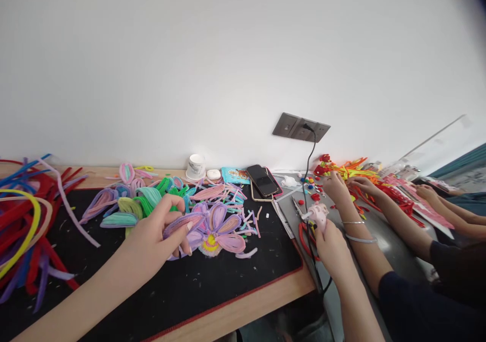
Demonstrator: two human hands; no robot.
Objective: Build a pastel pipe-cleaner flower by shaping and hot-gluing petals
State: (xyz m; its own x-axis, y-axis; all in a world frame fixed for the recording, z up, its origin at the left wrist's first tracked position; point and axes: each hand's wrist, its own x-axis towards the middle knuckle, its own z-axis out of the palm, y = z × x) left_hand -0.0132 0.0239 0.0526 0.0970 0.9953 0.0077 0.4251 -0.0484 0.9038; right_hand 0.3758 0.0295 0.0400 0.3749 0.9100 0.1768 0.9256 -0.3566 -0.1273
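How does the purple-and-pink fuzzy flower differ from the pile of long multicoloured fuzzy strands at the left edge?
Shape: the purple-and-pink fuzzy flower has looped petals around a yellow centre; the pile of long multicoloured fuzzy strands is loose. Colour: the flower is mostly pastel; the pile shows strong red and blue. Place: the flower is at the left hand; the pile lies apart from it. Both contain purple.

One head-worn view, forward and down across the nearby desk (266,299), wall (212,69) beyond
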